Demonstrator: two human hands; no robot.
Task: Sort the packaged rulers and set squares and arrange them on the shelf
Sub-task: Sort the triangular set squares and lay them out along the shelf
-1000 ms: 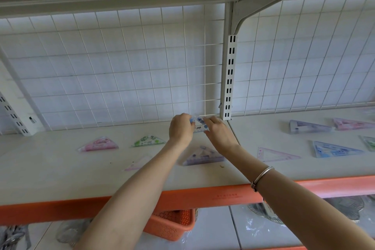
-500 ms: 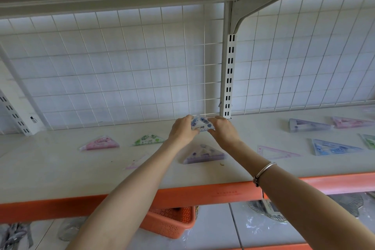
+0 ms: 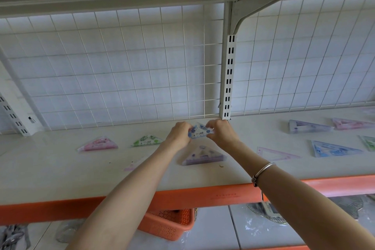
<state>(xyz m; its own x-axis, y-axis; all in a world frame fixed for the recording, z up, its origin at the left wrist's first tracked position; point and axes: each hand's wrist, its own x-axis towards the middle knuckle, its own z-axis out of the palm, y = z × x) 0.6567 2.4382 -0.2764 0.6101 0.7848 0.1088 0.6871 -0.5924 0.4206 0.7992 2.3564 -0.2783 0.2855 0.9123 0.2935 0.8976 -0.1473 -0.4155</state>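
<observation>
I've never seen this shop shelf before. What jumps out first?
The left hand and right hand both pinch a small blue set-square pack near the back of the cream shelf. A purple pack lies just in front, with a pink pack and a green pack further left.

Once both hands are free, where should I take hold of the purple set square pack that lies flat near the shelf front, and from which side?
Probably the long edge, from the front. The purple set square pack lies flat on the shelf with that edge facing you and its apex toward the back, so thumb on top and fingers under can pinch it.
</observation>
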